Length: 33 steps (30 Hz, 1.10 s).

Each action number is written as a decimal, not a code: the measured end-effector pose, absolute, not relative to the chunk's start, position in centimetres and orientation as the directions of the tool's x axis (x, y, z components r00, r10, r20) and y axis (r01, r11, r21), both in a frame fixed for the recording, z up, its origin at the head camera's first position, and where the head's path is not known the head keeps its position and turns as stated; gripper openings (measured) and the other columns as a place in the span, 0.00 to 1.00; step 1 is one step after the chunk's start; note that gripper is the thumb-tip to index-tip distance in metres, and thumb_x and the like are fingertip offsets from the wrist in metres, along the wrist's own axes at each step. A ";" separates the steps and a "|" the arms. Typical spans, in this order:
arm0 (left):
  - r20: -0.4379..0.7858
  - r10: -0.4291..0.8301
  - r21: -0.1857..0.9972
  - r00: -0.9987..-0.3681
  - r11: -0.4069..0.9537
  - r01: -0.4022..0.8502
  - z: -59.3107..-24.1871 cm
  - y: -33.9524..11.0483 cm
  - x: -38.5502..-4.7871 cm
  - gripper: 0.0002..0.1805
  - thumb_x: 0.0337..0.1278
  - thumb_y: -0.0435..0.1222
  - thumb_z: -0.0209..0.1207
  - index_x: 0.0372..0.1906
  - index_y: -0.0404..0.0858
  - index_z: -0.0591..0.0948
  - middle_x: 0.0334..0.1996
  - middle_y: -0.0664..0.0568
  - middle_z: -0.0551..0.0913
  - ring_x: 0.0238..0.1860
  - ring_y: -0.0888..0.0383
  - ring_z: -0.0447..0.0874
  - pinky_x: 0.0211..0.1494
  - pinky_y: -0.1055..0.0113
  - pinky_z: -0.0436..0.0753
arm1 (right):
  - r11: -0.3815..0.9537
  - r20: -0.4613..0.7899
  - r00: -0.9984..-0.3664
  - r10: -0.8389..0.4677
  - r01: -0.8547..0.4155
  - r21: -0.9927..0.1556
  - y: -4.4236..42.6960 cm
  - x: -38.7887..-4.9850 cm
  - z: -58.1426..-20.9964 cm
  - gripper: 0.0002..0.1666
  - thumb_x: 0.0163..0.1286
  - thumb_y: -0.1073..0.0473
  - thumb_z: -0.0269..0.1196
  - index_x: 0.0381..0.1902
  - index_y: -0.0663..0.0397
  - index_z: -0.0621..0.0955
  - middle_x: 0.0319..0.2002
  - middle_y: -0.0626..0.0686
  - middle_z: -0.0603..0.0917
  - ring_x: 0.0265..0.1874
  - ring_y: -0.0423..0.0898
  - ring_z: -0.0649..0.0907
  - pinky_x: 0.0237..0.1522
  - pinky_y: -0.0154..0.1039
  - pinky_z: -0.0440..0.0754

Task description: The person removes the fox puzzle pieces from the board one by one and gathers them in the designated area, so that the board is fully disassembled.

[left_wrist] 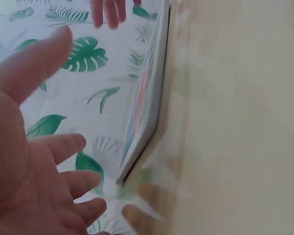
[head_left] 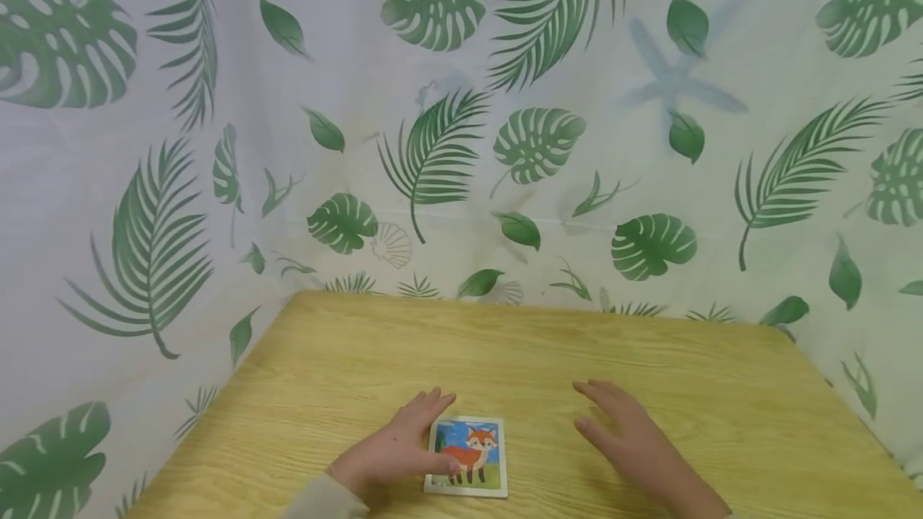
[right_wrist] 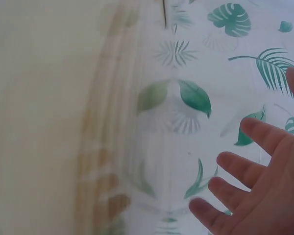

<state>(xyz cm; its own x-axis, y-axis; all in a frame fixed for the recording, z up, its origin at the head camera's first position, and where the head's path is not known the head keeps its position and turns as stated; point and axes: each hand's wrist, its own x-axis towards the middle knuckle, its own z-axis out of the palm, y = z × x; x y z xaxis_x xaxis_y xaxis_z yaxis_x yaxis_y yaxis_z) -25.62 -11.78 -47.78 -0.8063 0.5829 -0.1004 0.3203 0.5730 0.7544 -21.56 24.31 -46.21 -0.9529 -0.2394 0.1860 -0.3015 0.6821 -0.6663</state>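
A square picture with a white border, showing a red fox on blue and green (head_left: 479,455), lies flat near the front of the wooden table. My left hand (head_left: 400,443) is at its left side with fingers spread, the thumb over the picture; in the left wrist view the hand (left_wrist: 44,156) and the picture's edge (left_wrist: 152,98) show a gap between them. Off to the right of the picture, my right hand (head_left: 638,443) hovers with fingers extended and holds nothing. The right wrist view shows that hand (right_wrist: 264,181) with its fingers apart.
The wooden table (head_left: 548,359) reaches back to a white curtain (head_left: 461,263) printed with green leaves, which also runs along the left and right sides. A faint blue starfish print (head_left: 672,85) shows at the upper right.
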 end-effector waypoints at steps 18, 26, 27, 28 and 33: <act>-0.080 0.599 0.728 -0.797 0.582 0.364 -49.7 -9.4 -23.8 0.54 0.44 0.54 0.73 0.79 0.45 0.63 0.80 0.42 0.51 0.80 0.40 0.40 0.75 0.34 0.37 | 0.559 0.053 -0.927 -0.371 -0.269 -0.784 18.8 -22.9 -49.5 0.30 0.76 0.44 0.60 0.68 0.53 0.76 0.60 0.50 0.80 0.53 0.48 0.79 0.55 0.54 0.77; -0.102 0.591 0.695 -0.800 0.618 0.367 -49.5 -9.6 -24.1 0.52 0.43 0.51 0.74 0.77 0.48 0.66 0.79 0.52 0.58 0.80 0.44 0.42 0.76 0.38 0.37 | 0.600 0.097 -0.929 -0.357 -0.308 -0.738 17.0 -23.4 -49.7 0.27 0.72 0.44 0.64 0.64 0.49 0.80 0.59 0.48 0.81 0.60 0.53 0.78 0.61 0.61 0.73; -0.100 0.591 0.689 -0.800 0.621 0.373 -49.5 -9.6 -24.1 0.52 0.43 0.51 0.74 0.77 0.48 0.67 0.79 0.53 0.58 0.80 0.44 0.42 0.76 0.38 0.37 | 0.607 0.094 -0.928 -0.361 -0.310 -0.732 16.8 -23.5 -49.8 0.27 0.72 0.44 0.64 0.63 0.48 0.81 0.58 0.48 0.81 0.60 0.53 0.78 0.60 0.61 0.74; -0.098 0.594 0.686 -0.798 0.622 0.378 -49.5 -9.7 -24.2 0.51 0.43 0.51 0.74 0.77 0.47 0.67 0.79 0.53 0.58 0.80 0.44 0.42 0.76 0.38 0.37 | 0.612 0.091 -0.927 -0.363 -0.311 -0.727 16.6 -23.6 -49.8 0.26 0.71 0.43 0.64 0.62 0.47 0.81 0.58 0.47 0.81 0.59 0.52 0.78 0.60 0.60 0.74; -0.109 0.610 0.677 -0.785 0.624 0.391 -49.3 -9.8 -24.3 0.49 0.45 0.51 0.74 0.75 0.47 0.70 0.79 0.53 0.58 0.80 0.44 0.41 0.76 0.37 0.37 | 0.644 0.107 -0.918 -0.382 -0.348 -0.681 16.1 -23.9 -50.1 0.21 0.69 0.44 0.66 0.57 0.43 0.84 0.55 0.43 0.79 0.57 0.50 0.79 0.58 0.58 0.75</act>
<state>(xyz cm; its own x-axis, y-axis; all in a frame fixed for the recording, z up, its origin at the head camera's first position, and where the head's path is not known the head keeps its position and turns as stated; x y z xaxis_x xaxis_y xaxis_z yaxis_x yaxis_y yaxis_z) -24.35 -9.78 -49.30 -0.7852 0.6096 -0.1086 0.3908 0.6239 0.6768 -23.94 16.07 -50.12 -0.9178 -0.3824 0.1067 -0.3477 0.6444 -0.6810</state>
